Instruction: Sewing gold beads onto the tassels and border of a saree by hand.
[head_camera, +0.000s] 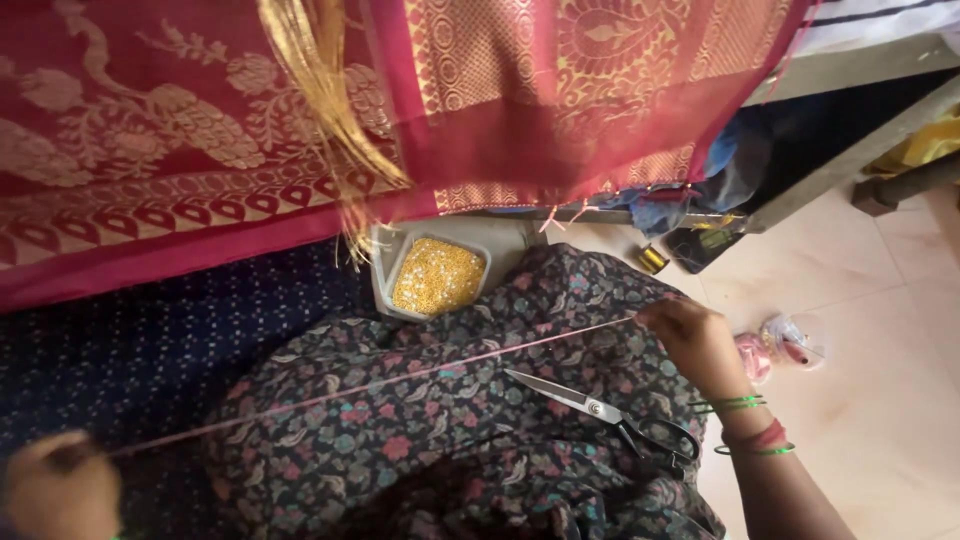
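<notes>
Head view, looking down onto the lap of a seated person. A pink thread is stretched taut between both hands, running from 8 o'clock to 3 o'clock across the floral dress, evidently so that it stays straight and untangled. The right hand is closed in a pinch on the thread's upper end; the left hand, blurred at the lower edge, appears closed around the other end. Scissors lie shut on the lap just below the thread, within reach of the right hand. A white tray of golden beads sits at 12 o'clock, under the hanging edge of the red and gold sari, beside its gold tassel strands.
</notes>
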